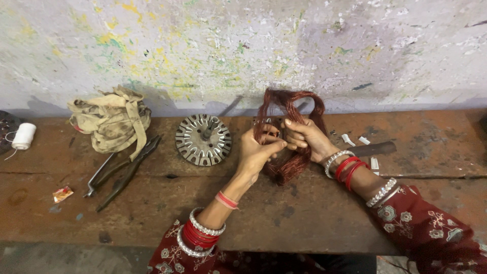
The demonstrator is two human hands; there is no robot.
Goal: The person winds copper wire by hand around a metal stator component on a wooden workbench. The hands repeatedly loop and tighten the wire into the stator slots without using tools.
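Note:
Both my hands hold a bundle of reddish copper wire coils (291,104) above a worn brown workbench (284,213). My left hand (256,152) pinches strands at the lower left of the bundle. On the right side, my right hand (307,138) grips the coils, fingers wrapped around them. The loops rise above my hands and a hank hangs below them. A round metal stator core (203,139) with slots around its rim lies flat on the bench just left of my left hand.
Large pliers (124,170) lie left of the stator, below a crumpled dirty cloth (114,119). A spool of white thread (23,136) sits at the far left. A dark flat blade (373,149) and small white strips (355,139) lie right of my hands. A paint-spattered wall (243,50) stands behind.

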